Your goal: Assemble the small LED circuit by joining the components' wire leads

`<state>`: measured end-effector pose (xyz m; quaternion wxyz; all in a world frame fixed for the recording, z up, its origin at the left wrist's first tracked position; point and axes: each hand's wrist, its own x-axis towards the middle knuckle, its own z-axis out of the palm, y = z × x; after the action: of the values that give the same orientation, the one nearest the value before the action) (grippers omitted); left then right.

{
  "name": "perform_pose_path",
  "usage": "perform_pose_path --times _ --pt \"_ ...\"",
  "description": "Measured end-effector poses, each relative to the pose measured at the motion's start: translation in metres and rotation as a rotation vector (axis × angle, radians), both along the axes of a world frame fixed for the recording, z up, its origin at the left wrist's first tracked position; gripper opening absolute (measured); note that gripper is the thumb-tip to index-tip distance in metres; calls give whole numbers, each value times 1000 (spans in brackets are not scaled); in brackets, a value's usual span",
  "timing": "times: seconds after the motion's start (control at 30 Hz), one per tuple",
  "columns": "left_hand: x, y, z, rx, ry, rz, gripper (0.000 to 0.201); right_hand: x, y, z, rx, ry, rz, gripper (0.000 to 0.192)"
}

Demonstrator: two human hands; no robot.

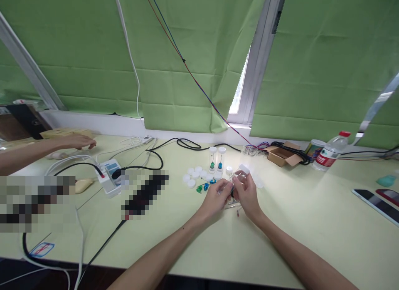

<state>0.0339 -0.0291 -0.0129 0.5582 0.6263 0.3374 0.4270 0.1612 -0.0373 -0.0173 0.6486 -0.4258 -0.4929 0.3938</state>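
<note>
So, the left hand (215,195) pinches an indistinct part (232,192); the right hand (248,194) curls around a capped tube (244,169).

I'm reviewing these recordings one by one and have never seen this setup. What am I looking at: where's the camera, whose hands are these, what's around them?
There is no machine: a person works with two bare hands. The one picture comes from a camera worn on that person's head, looking forward and down. The left hand and right hand meet over a pale table. The right appears to hold a white-ended clear container; fingers hide most of it, and whatever the left pinches is too small to tell. Beyond stand two clear tubes with white lids, near loose white caps and small green and blue pieces. Farther right are an open cardboard box and a bottle. The hand at far left is another person's.
</note>
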Motion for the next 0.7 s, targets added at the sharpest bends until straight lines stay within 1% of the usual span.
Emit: perform_pose_path --times 0.17,0.27,0.33,0.4,0.5,0.57,0.63,0.7 --pt "-1 -2 4 175 104 28 34 1 0 1 -32 22 -22 36" --pt "-1 -4 2 297 206 99 24 2 1 1 -42 18 -28 34" --pt "-1 -4 0 346 268 130 22 2 0 1 -31 -5 -30 33" --pt "-2 -5 -1 357 294 126 24 2 -2 2 -19 -17 -34 33" --pt "-1 -7 -1 339 281 101 27 2 -4 5 -10 -2 -15 34" --pt "-1 -7 0 293 224 61 29 3 -5 7 -12 9 4 37" --pt "0 -8 1 162 116 -37 35 5 -5 8 -16 4 4 40" --pt "1 -8 3 -17 -1 -156 40 7 -4 8 -16 -12 -7 44"
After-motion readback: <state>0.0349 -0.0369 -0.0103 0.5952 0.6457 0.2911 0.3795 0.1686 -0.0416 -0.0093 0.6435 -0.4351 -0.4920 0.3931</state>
